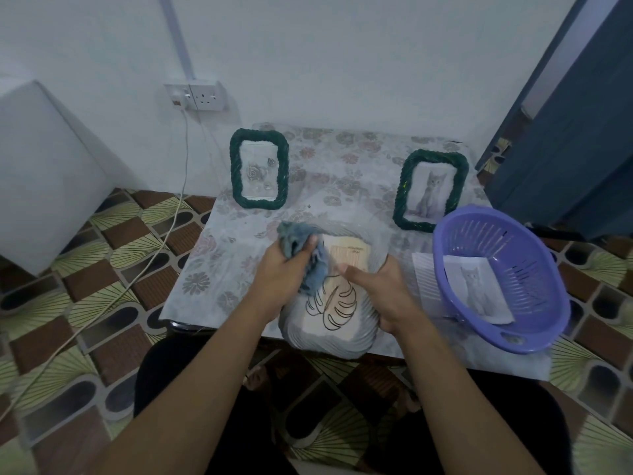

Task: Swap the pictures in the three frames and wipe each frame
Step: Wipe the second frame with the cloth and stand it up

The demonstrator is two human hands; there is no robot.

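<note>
A white ribbed frame with a leaf drawing lies flat at the table's near edge. My left hand grips a blue-grey cloth and presses it on the frame's upper left. My right hand holds the frame's right side, thumb on the picture. Two dark green rope frames stand behind: the left green frame shows roses, the right green frame shows a grey cat.
A purple basket at the table's right edge holds a loose cat picture. A white ribbed sheet lies beside it. The floral table stands against a wall with a socket and hanging cable. A dark door is at right.
</note>
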